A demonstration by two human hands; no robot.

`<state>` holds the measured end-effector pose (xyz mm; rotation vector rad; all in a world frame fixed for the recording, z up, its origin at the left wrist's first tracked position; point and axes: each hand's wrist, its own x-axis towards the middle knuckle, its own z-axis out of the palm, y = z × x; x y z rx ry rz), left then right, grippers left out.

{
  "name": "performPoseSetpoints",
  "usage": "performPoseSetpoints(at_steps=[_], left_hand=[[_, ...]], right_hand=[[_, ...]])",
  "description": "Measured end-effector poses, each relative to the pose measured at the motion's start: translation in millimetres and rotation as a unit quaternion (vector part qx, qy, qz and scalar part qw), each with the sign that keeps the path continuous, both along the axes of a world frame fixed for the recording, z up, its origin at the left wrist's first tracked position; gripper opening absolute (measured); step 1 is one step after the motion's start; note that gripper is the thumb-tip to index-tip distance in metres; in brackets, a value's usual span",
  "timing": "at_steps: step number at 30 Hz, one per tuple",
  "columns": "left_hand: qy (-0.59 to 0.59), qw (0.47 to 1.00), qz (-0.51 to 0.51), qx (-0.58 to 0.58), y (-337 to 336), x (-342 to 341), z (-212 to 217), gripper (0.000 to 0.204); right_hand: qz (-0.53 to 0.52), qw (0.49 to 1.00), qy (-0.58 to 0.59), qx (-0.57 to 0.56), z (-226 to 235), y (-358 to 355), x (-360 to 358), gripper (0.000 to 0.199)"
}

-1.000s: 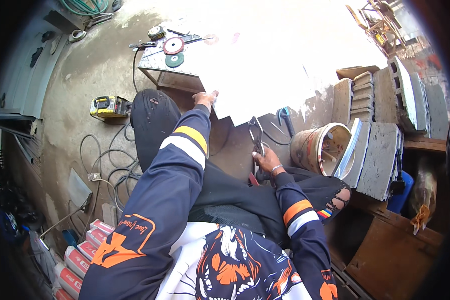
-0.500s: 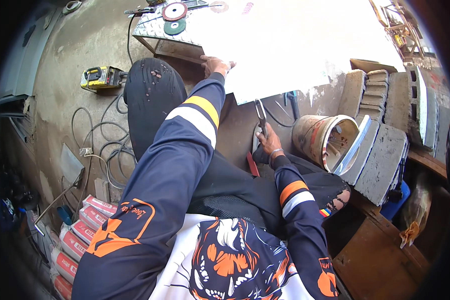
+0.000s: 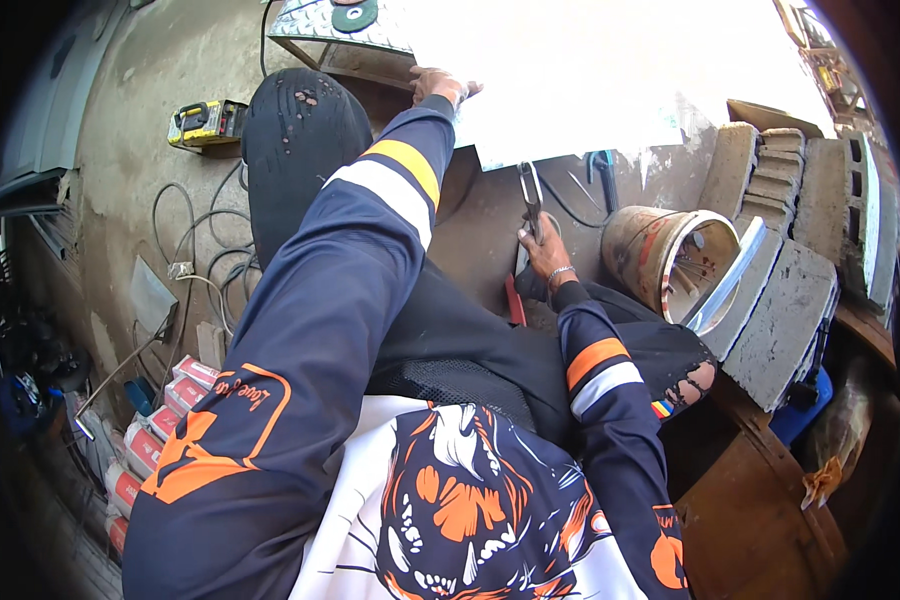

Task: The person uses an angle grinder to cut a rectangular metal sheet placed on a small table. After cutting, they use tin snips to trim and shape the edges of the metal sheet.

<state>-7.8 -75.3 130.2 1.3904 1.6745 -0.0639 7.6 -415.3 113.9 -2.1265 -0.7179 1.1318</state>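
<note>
You work outdoors, harsh sunlight. Stained concrete floor (image 3: 120,150) under you. Grey blocks (image 3: 780,250) stacked at your right beside bucket (image 3: 670,255). Cables (image 3: 205,250) coil at your left; boxes (image 3: 160,420) lie lower left.

Metal sheet (image 3: 590,80) ahead, snips (image 3: 530,200) at its near edge, bucket (image 3: 670,260) right of snips, concrete blocks (image 3: 780,240) further right, cables (image 3: 205,260) left on floor (image 3: 120,150).

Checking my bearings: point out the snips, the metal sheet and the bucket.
snips (image 3: 530,195), head view, on the blades by the sheet's edge.
metal sheet (image 3: 590,80), head view, on its bright face.
bucket (image 3: 635,240), head view, on its outer wall.
</note>
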Motion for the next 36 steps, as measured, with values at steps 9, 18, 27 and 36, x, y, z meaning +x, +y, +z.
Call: performPoseSetpoints(at_steps=[9,18,27,36], left_hand=[[0.045,0.999,-0.015,0.003,0.9,1.7,2.2,0.127],[-0.026,0.996,-0.077,0.039,3.8,-6.9,-15.2,0.135],[-0.102,0.985,-0.120,0.071,-22.6,-14.1,-29.9,0.101],[0.011,0.986,-0.162,0.037,-14.8,12.2,-2.9,0.125]], right_hand=[[-0.002,1.000,0.006,-0.015,1.5,1.1,-3.3,0.035],[-0.009,0.999,0.041,-0.029,-12.5,-6.3,-5.0,0.038],[-0.006,0.999,-0.028,-0.018,-14.2,4.5,-8.9,0.041],[-0.037,0.997,-0.055,-0.032,-7.0,13.1,-10.2,0.036]])
